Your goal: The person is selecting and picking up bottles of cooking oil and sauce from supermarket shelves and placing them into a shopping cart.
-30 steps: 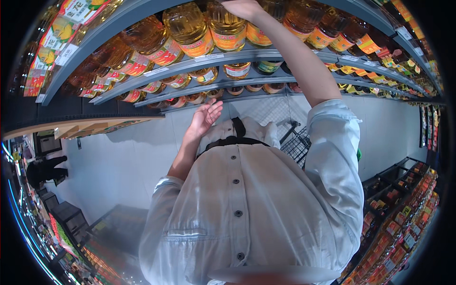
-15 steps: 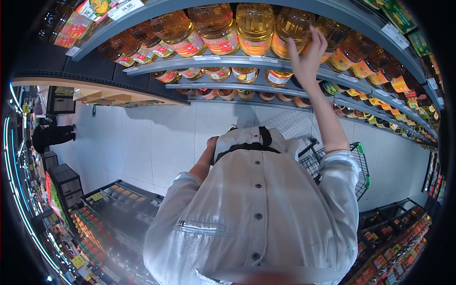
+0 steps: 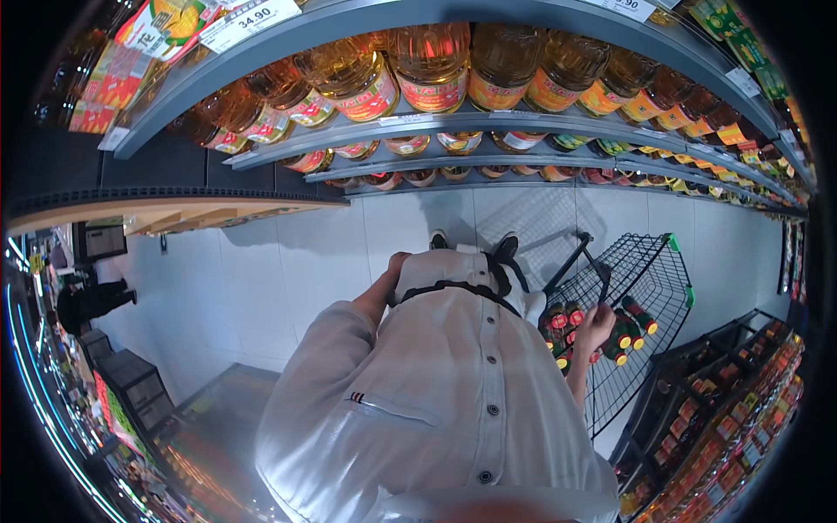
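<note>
As the right hand (image 3: 595,328) holds it, the cart (image 3: 656,286) points lengthwise rightward.

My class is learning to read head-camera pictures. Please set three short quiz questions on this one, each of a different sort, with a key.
1. What is the right hand nearest to?
a) the shelf bottles
b) the belt
c) the cart's handle

2. True or false: the cart holds dark bottles, some with yellow caps.

3. Fill in: the cart's corner pieces are coloured ____.

Key: 1. c; 2. true; 3. green.
</note>
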A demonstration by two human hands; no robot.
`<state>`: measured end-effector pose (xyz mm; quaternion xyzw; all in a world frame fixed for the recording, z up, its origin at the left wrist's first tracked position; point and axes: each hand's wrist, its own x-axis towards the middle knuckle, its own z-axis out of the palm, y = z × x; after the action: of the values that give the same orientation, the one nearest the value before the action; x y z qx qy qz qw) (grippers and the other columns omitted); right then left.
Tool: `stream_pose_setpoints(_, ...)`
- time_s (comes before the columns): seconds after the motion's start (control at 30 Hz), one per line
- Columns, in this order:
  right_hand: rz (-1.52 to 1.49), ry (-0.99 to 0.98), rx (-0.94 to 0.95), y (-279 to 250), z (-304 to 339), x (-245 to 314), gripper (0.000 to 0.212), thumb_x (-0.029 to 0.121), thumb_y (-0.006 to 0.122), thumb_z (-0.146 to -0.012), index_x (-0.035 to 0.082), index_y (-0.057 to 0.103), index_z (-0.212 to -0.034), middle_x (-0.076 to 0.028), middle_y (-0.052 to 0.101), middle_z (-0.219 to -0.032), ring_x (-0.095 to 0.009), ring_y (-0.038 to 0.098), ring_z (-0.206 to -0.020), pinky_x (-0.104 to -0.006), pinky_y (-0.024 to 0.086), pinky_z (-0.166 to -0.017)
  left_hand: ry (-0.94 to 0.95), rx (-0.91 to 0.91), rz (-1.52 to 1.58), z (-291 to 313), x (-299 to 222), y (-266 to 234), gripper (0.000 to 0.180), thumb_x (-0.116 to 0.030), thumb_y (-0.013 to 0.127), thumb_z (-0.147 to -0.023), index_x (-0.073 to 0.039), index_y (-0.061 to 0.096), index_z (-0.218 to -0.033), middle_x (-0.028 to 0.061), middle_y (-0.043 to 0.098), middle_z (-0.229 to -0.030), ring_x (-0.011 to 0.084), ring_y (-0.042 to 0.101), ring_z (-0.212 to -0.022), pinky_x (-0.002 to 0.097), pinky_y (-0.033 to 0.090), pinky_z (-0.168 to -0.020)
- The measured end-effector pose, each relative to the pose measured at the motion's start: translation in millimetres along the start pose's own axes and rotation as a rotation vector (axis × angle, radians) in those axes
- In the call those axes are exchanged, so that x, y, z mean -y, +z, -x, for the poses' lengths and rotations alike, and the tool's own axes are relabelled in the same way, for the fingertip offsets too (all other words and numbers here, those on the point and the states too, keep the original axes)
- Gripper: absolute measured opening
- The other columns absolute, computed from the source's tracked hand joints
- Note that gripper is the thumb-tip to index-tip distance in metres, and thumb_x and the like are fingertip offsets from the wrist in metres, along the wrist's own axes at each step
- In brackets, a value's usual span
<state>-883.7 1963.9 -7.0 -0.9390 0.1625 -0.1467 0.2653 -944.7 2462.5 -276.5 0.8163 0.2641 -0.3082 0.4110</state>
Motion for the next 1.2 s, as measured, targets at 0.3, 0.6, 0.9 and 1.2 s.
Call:
stream_pose_setpoints(0.3, 0.29, 0.245, -0.097, -74, 190, 5, 0.025, 0.017, 0.06, -0.092, -0.006, 0.06, -0.101, -0.022, 0.056, -0.091, -0.041, 0.055, -0.093, -0.0488, 0.046, -0.078, -0.151, 0.133, 0.545, -12, -89, -50, 0.029, -0.017, 0.054, -0.085, 0.002, 0.062, -0.105, 0.008, 0.064, -0.079, 0.0149, 0.062, -0.066, 0.0276, 0.05, -0.052)
stream_pose_setpoints(0.6, 0.334, 0.481, -0.045, -69, 246, 20, 0.029, 0.026, 0.056, -0.094, -0.001, 0.064, -0.089, -0.016, 0.06, -0.093, -0.035, 0.056, -0.094, -0.0446, 0.041, -0.089, -0.11, 0.196, 0.38, 4, -105, -61, 0.03, -0.024, 0.053, -0.091, -0.001, 0.059, -0.11, 0.0105, 0.069, -0.089, 0.0191, 0.068, -0.077, 0.0326, 0.057, -0.066)
stream_pose_setpoints(0.9, 0.475, 0.37, -0.14, -64, 237, 7, 0.033, 0.035, 0.058, -0.092, 0.005, 0.07, -0.083, -0.012, 0.068, -0.078, -0.031, 0.062, -0.083, -0.0449, 0.042, -0.088, 0.145, 0.319, -0.034, 5, -30, -67, 0.032, -0.027, 0.054, -0.089, 0.002, 0.065, -0.093, 0.0149, 0.071, -0.091, 0.0239, 0.07, -0.081, 0.0363, 0.056, -0.073)
stream_pose_setpoints(1.2, 0.387, 0.433, -0.317, -138, 334, -23, 0.022, 0.02, 0.069, -0.082, -0.001, 0.064, -0.09, -0.017, 0.06, -0.094, -0.037, 0.055, -0.09, -0.0453, 0.044, -0.083, -0.121, 0.362, 0.223, 66, -30, -40, 0.025, -0.018, 0.057, -0.089, -0.001, 0.059, -0.107, 0.0126, 0.068, -0.088, 0.0224, 0.068, -0.076, 0.0321, 0.056, -0.064)
